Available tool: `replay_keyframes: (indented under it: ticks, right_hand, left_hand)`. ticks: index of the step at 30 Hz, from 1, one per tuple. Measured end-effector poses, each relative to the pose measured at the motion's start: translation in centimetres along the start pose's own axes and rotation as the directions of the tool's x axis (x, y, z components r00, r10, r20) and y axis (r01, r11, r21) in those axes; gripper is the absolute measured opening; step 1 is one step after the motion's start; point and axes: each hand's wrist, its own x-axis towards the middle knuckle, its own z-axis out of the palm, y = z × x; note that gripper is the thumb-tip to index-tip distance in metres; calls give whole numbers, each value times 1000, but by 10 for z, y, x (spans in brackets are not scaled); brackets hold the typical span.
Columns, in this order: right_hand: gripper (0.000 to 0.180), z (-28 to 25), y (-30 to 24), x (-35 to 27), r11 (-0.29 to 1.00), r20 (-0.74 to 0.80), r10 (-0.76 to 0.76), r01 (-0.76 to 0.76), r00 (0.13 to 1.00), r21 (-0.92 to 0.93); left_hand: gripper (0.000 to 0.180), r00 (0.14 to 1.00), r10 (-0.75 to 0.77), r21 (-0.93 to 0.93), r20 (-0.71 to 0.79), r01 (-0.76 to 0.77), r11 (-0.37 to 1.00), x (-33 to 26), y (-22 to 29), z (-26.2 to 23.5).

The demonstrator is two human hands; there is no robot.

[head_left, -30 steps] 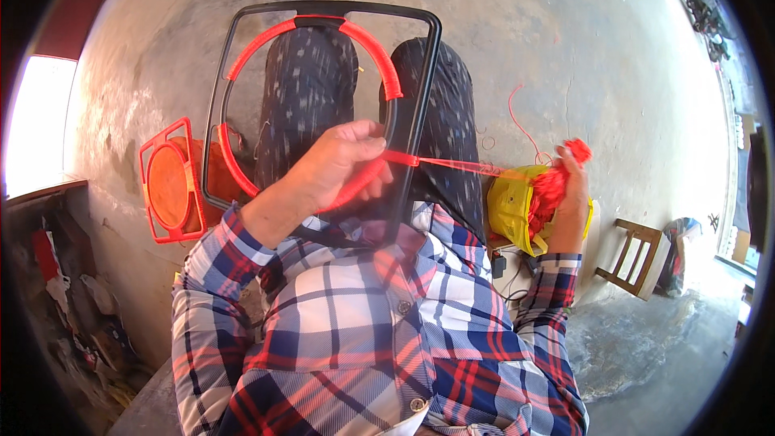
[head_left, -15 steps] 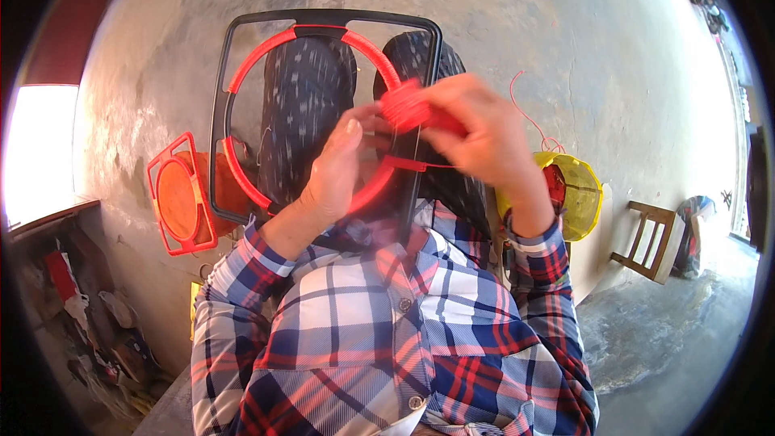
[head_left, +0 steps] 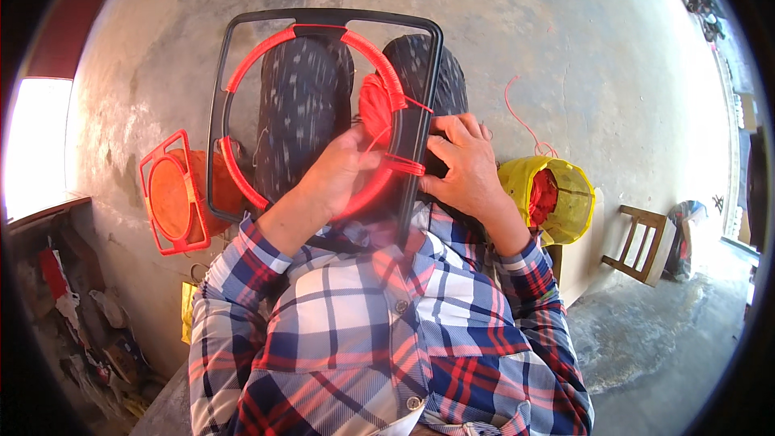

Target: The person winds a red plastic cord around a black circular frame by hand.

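A black frame (head_left: 331, 13) with rounded corners lies over my knees. Inside it is a ring partly wrapped in red cord (head_left: 260, 56), with bare black stretches between. My left hand (head_left: 335, 173) is at the ring's right part, its fingers closed on a bundle of red cord (head_left: 374, 105) inside the ring. Some of its fingers are hidden. My right hand (head_left: 470, 160) bends its fingers against the frame's right bar, gripping its outer edge. Just left of its thumb, several red cord turns (head_left: 405, 165) join ring and bar. Another strand crosses to the bar higher up.
A yellow basket (head_left: 593, 210) holding red material stands at the right, with a loose red cord (head_left: 521, 113) on the floor beyond it. Further right is a small wooden stool (head_left: 642, 246). At the left, a red frame (head_left: 149, 202) rests against an orange round object (head_left: 218, 182).
The cord bundle has passed from my right hand, above the right bar, to inside the ring by my left hand. My right hand has dropped to the bar's outer side.
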Motion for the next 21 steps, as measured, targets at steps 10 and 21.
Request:
replay_keyframes:
  ticks: [10, 21]
  right_hand:
    - [22, 15, 35, -15, 857, -166, 222, -111, 961, 503]
    - [34, -20, 129, -71, -870, -71, 115, 135, 991, 475]
  left_hand:
    - [30, 984, -97, -64, 147, 107, 992, -2, 6, -1]
    - [20, 982, -180, 63, 59, 176, 982, -2, 6, -4]
